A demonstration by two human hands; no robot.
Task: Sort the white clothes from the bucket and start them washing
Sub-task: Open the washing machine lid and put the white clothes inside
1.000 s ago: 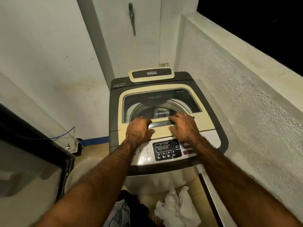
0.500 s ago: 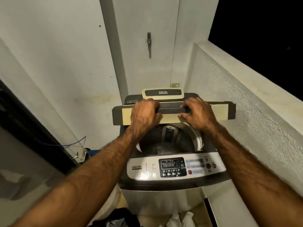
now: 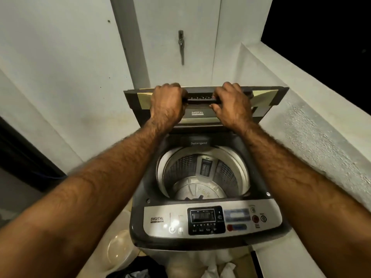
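The washing machine (image 3: 160,217) stands in the corner where the back wall meets the rough low wall (image 3: 313,141) on the right. Its folding lid (image 3: 267,95) is raised at the rear, and the drum (image 3: 200,189) lies open to view, with a few small dark bits on its bottom. The left hand (image 3: 167,105) and right hand (image 3: 230,105) each have their fingers curled around the lid's dark handle (image 3: 200,100), one at each end. A flap marked "Detergent" (image 3: 198,143) sits behind the drum, and the control panel (image 3: 206,219) runs along the front edge. Crumpled white clothes (image 3: 218,267) lie in front of the machine's base; what holds them is cut off from view. Dark clothes (image 3: 140,267) lie to their left, beside a round translucent lid (image 3: 120,249). A tap (image 3: 181,45) hangs on the back wall.
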